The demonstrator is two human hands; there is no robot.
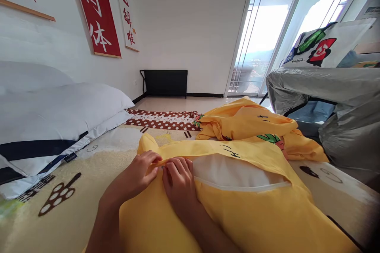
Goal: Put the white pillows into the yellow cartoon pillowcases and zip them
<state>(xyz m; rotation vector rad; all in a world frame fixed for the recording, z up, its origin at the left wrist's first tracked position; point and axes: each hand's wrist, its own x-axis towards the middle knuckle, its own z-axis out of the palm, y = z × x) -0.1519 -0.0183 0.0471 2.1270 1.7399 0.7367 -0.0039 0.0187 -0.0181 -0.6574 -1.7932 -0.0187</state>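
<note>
A yellow pillowcase point(255, 213) lies in front of me around a white pillow point(237, 172). Its zipper point(252, 187) gapes across the right part, and the white filling shows through. At the left end of the opening, my left hand point(145, 170) pinches the yellow edge between thumb and fingers. Right beside it, my right hand point(179, 172) has its fingers curled over the zipper edge. A small dark piece, perhaps the zipper pull, shows between the two hands. What lies under the right fingers is hidden.
White pillows with dark stripes point(59, 114) lie at the left on the patterned blanket point(97, 189). Another yellow cloth point(237, 120) is crumpled beyond the pillowcase. A grey-covered piece of furniture point(350, 106) with a printed bag point(320, 49) stands at the right.
</note>
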